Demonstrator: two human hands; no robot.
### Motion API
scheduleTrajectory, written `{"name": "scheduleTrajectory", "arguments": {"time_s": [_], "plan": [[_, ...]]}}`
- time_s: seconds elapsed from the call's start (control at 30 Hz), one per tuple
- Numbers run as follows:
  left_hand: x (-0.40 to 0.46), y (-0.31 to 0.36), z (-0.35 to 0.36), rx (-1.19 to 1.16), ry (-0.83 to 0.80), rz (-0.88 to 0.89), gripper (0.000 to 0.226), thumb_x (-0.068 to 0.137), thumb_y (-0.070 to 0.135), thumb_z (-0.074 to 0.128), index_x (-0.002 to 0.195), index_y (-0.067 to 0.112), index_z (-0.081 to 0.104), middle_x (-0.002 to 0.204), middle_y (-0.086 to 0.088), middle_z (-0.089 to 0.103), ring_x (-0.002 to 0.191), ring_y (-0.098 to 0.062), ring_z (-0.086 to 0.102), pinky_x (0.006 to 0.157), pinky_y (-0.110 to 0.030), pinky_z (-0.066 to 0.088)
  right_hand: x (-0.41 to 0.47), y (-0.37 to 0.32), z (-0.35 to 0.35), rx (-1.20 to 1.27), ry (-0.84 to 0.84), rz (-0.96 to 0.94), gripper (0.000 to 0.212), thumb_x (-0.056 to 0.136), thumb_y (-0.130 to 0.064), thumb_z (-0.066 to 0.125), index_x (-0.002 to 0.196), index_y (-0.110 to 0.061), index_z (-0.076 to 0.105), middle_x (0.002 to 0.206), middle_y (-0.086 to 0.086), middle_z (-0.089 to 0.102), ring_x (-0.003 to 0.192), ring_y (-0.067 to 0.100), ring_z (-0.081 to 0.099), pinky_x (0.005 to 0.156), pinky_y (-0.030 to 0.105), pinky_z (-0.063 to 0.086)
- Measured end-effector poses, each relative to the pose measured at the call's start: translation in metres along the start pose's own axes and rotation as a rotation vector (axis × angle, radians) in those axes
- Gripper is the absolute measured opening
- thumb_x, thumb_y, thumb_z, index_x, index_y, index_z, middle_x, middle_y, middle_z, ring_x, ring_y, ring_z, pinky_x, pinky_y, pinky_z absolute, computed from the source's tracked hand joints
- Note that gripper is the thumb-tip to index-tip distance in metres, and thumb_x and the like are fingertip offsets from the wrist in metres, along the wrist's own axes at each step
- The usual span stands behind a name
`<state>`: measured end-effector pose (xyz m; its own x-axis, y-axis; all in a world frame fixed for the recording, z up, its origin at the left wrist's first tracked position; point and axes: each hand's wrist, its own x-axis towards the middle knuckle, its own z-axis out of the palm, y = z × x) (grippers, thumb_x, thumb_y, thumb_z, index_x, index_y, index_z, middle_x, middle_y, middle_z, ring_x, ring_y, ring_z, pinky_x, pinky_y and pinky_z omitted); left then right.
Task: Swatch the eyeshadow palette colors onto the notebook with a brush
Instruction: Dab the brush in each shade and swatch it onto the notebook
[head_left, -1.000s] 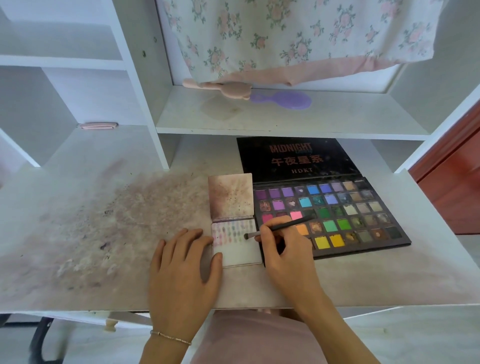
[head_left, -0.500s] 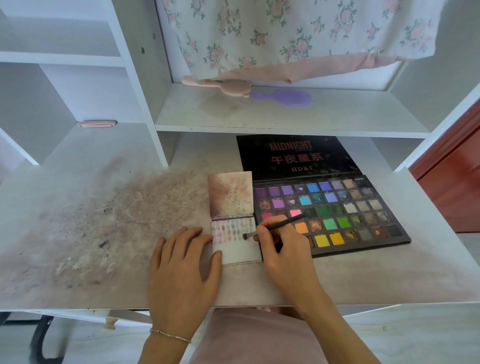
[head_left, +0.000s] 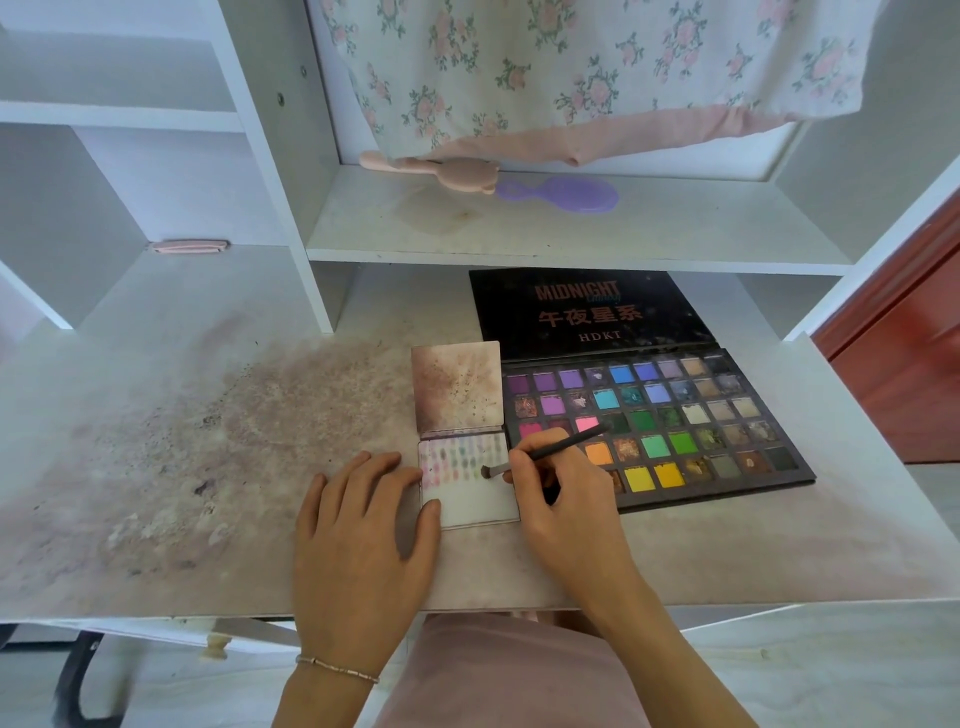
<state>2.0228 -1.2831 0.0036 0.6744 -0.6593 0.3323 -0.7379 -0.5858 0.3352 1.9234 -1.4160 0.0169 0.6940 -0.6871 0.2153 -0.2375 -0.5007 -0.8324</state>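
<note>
A small open notebook (head_left: 470, 501) lies on the desk, its lower page carrying rows of pale colour swatches and its upper flap stained brown. Right of it lies an open black eyeshadow palette (head_left: 675, 415) with many coloured pans. My right hand (head_left: 563, 499) pinches a thin dark brush (head_left: 545, 452), whose tip touches the notebook page just below the swatch rows at the right. My left hand (head_left: 363, 530) lies flat on the desk, its thumb pressing the notebook's lower left corner.
The white desk (head_left: 208, 467) is smeared with powder stains on its left half. On the shelf above lie a pink brush (head_left: 441, 167) and a purple brush (head_left: 566, 193). A floral cloth (head_left: 571, 67) hangs behind. A small pink item (head_left: 189, 246) sits at the back left.
The brush tip has slid a little to the left across the notebook page. My left hand has stayed in place.
</note>
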Motion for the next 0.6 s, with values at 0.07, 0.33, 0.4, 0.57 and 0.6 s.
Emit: {"name": "scheduleTrajectory", "arguments": {"time_s": [0.07,0.33,0.4,0.57,0.6], "plan": [[0.0,0.0,0.0,-0.001,0.001,0.0,0.04,0.08,0.041,0.041,0.096,0.015,0.068,0.107,-0.005,0.066,0.105,-0.029,0.06,0.1,-0.05,0.036,0.0,0.0,0.0,-0.003,0.002,-0.009,0.013,0.09,-0.019,0.052,0.085,-0.031,0.049,0.08,-0.003,0.062,0.079,0.009,0.061,0.067,0.019,0.05],[0.0,0.001,-0.001,-0.001,-0.011,-0.006,0.04,0.08,0.041,0.041,0.096,0.016,0.068,0.108,-0.004,0.066,0.106,-0.028,0.06,0.1,-0.05,0.035,0.0,0.0,0.0,0.011,0.01,-0.032,0.017,0.09,-0.018,0.052,0.084,-0.034,0.048,0.08,-0.004,0.062,0.079,0.009,0.061,0.067,0.017,0.049],[0.0,0.001,-0.001,-0.001,-0.014,-0.01,0.041,0.08,0.041,0.041,0.096,0.016,0.068,0.108,-0.004,0.066,0.106,-0.028,0.06,0.1,-0.051,0.036,-0.001,-0.001,-0.001,0.05,0.033,-0.041,0.025,0.09,-0.016,0.053,0.081,-0.038,0.046,0.076,-0.008,0.061,0.076,0.008,0.061,0.065,0.014,0.048],[0.0,0.001,-0.002,-0.008,-0.016,-0.01,0.041,0.08,0.041,0.041,0.095,0.015,0.068,0.108,-0.005,0.066,0.105,-0.029,0.06,0.1,-0.051,0.037,-0.003,-0.003,-0.01,0.179,0.1,-0.075,0.017,0.087,-0.019,0.051,0.079,-0.034,0.051,0.067,-0.009,0.06,0.068,0.011,0.061,0.055,0.021,0.05],[0.0,0.001,-0.002,-0.009,-0.016,-0.009,0.041,0.08,0.041,0.041,0.096,0.015,0.068,0.108,-0.005,0.066,0.105,-0.029,0.06,0.1,-0.051,0.037,-0.003,-0.002,-0.012,0.177,0.108,-0.082,0.015,0.085,-0.021,0.049,0.079,-0.034,0.051,0.066,-0.007,0.06,0.066,0.012,0.06,0.054,0.023,0.049]]}}
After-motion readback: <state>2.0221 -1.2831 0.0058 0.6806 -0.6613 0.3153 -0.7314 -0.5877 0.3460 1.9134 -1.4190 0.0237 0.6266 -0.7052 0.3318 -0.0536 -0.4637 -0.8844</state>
